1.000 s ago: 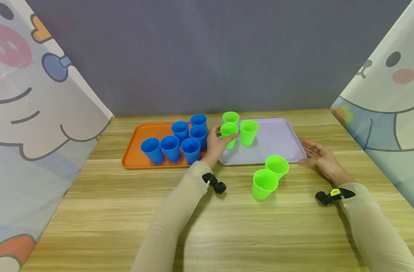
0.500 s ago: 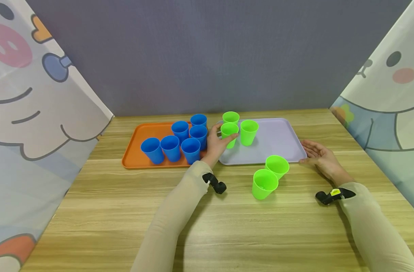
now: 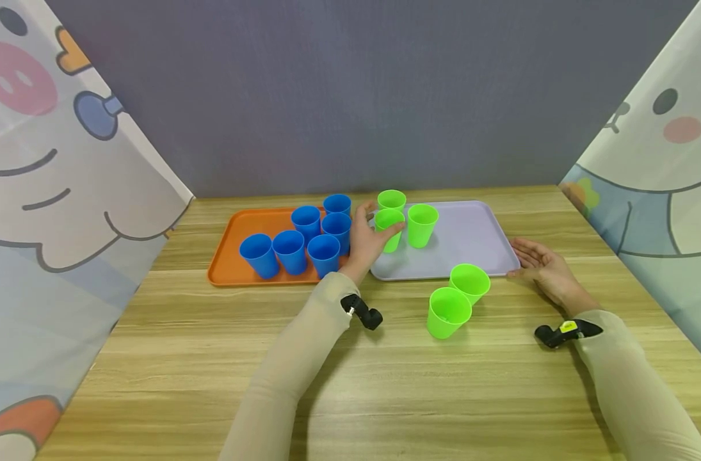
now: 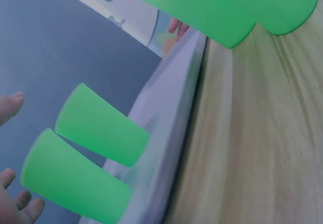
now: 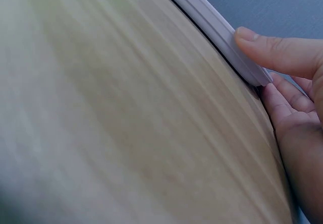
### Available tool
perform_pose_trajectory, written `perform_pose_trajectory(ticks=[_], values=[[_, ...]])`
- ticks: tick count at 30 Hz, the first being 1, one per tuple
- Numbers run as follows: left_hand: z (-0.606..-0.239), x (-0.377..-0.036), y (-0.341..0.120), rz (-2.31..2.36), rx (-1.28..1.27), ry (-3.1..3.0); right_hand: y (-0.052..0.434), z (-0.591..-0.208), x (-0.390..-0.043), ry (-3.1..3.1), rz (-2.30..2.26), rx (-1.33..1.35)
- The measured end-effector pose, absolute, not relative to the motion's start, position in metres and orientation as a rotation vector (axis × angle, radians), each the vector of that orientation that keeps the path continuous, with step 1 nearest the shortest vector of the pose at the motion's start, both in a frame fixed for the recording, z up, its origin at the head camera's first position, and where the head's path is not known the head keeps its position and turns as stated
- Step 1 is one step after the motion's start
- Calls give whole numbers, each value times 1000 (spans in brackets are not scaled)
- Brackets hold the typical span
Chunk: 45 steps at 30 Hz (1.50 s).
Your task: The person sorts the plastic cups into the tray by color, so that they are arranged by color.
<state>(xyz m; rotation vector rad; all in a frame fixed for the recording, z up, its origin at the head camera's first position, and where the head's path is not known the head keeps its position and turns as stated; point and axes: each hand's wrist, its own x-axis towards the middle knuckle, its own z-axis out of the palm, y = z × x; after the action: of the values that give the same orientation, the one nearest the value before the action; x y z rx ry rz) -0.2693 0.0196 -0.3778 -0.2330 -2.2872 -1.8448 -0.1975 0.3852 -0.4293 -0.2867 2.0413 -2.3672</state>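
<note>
My left hand [image 3: 366,240] is spread beside a green cup [image 3: 388,230] standing on the lilac tray [image 3: 465,237]. In the left wrist view, its thumb [image 4: 11,107] and fingers [image 4: 31,210] are apart from the near green cup [image 4: 75,178]. Two more green cups stand on that tray, one behind and one to the right [image 3: 422,225]. My right hand [image 3: 543,269] holds the tray's front right corner, thumb [image 5: 252,40] at the rim and fingers [image 5: 280,100] along the side.
Two green cups [image 3: 448,312] stand close together on the wooden table [image 3: 385,397], in front of the lilac tray. To the left, an orange tray [image 3: 235,256] bears several blue cups [image 3: 290,251], some near my left hand. A grey wall [image 3: 356,96] rises behind.
My left hand's fingers have lifted and spread a little away from the green cup, which stays in place. The right hand and the trays have not moved.
</note>
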Motion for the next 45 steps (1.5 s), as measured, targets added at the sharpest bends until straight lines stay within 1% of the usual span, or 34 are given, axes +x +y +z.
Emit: perform_pose_trajectory(ticks=[7,13,21,27,35,42,45], values=[[-362,-258,20,-1789,-332,-2260,385,-428,-197,2045,-2372,-285],[-356,-245,22,-1731,-402,-2290,384,-427,-197,2035,-2376,-280],[-355,-224,28,-1862,-617,-2232,385,-425,-198,2022,-2386,-279],[-359,-210,31,-1901,-735,-2281,386,-425,-198,2019,-2383,-273],[-373,-198,32,-2013,-940,-2349,384,-425,-198,2041,-2368,-260],[-385,-189,29,-2016,-1183,-2427,383,-425,-197,2031,-2373,-251],[-388,-185,28,-1997,-1232,-2469,383,-425,-197,2030,-2374,-253]])
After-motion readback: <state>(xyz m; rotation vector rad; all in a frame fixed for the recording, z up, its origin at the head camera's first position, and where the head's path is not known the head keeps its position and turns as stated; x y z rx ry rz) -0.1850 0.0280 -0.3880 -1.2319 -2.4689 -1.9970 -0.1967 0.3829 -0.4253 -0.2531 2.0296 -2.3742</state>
